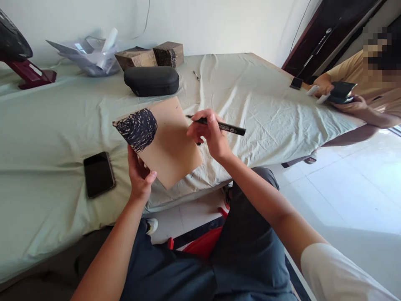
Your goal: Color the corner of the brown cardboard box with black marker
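Note:
My left hand (140, 177) is closed on the near left edge of a piece of brown cardboard (175, 144), thumb on top and fingers beneath. The cardboard is tilted above the cloth, and whether it is flat or a box face cannot be seen. Dense black strokes (137, 128) cover its left corner. In my right hand (213, 131) is a black marker (230, 127), gripped between thumb and fingers. Its tip points left, near the cardboard's right edge; contact is unclear. A small dark thing, perhaps the cap, shows under the right fingers.
A black phone (99, 174) lies left on the green cloth (50, 154). Behind the cardboard are a black case (151, 81), two patterned boxes (171, 54), a clear basket (90, 58) and a fan (34, 73). A pen (196, 75) lies farther back. Another person (382, 96) sits right, holding a dark object.

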Motion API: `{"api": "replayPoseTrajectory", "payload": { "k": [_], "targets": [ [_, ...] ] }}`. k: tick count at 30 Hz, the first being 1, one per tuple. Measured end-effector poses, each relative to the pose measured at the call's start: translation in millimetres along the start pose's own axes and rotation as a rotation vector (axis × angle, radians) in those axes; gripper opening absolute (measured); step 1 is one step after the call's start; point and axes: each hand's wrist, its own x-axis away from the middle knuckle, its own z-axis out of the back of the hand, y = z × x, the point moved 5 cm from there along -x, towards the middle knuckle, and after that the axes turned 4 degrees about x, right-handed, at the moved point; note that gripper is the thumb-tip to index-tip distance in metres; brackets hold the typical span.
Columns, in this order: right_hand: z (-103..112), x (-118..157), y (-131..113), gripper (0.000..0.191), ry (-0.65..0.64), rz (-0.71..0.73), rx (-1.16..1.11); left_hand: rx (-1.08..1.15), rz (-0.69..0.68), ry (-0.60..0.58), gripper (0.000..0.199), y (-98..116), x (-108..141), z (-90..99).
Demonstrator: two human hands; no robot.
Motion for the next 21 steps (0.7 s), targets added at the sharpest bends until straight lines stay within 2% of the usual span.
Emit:
{"api": "replayPoseTrajectory", "payload": {
  "k": [4, 7, 11, 15, 21],
  "targets": [
    [-23.4, -0.8, -15.9, 0.046, -0.025, 0.296, 0.276, 0.01, 0.03, 0.004, 0.12, -4.6, 6.1, -4.8],
    [-42.4, -4.2, -8.8, 0.034, -0.074, 0.387, 0.439, 0.017, 0.034, 0.009, 0.117, -3.8, 7.8, -5.8],
    [-54.6, -5.3, 1.6, 0.036, -0.031, 0.509, 0.398, 0.033, 0.019, -0.006, 0.113, -9.3, 6.6, -1.1],
    [-63.3, 3.7, 3.3, 0.045, -0.01, 0.695, 0.431, 0.0, -0.039, -0.029, 0.123, -15.0, 3.5, 4.1],
    [-74.1, 23.2, -12.6, 0.02, 0.016, 0.844, 0.414, -0.042, 0.024, -0.019, 0.12, -4.9, 4.5, -3.3]
  ]
}}
